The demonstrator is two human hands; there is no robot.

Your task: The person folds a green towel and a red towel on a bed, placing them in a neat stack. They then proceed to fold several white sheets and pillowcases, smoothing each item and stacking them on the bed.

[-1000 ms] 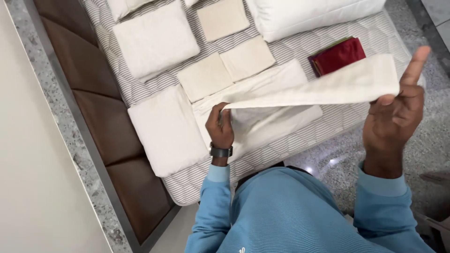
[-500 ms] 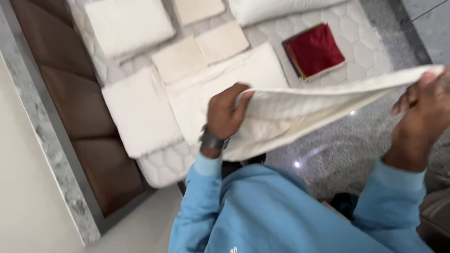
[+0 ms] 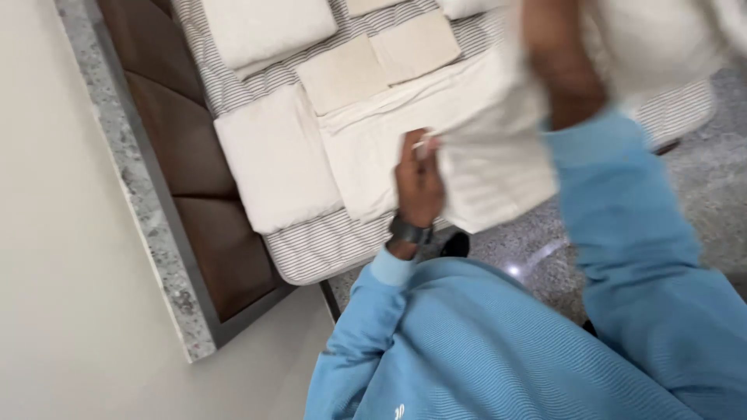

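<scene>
Nearest, the left hand (image 3: pixel 419 180) pinches an edge of the cream cloth (image 3: pixel 486 167), fingers closed on it just above the wrist with its dark watch (image 3: pixel 410 231). The right hand (image 3: pixel 562 66) is raised higher and to the right, blurred, but it seems to be closed on the same cloth, which drapes between the two hands over the bed's near edge. The cloth is up in the air and loosely bunched, so by my judgement its folding is only in progress, not finished. Beyond the hands, on the striped mattress (image 3: pixel 311 249), several pieces already lie flat and folded: a larger pad (image 3: pixel 274 159) to the left, two smaller squares (image 3: pixel 377 62) further back, and another big one (image 3: pixel 264 27) at the far end, beside the brown headboard (image 3: pixel 194 163).
</scene>
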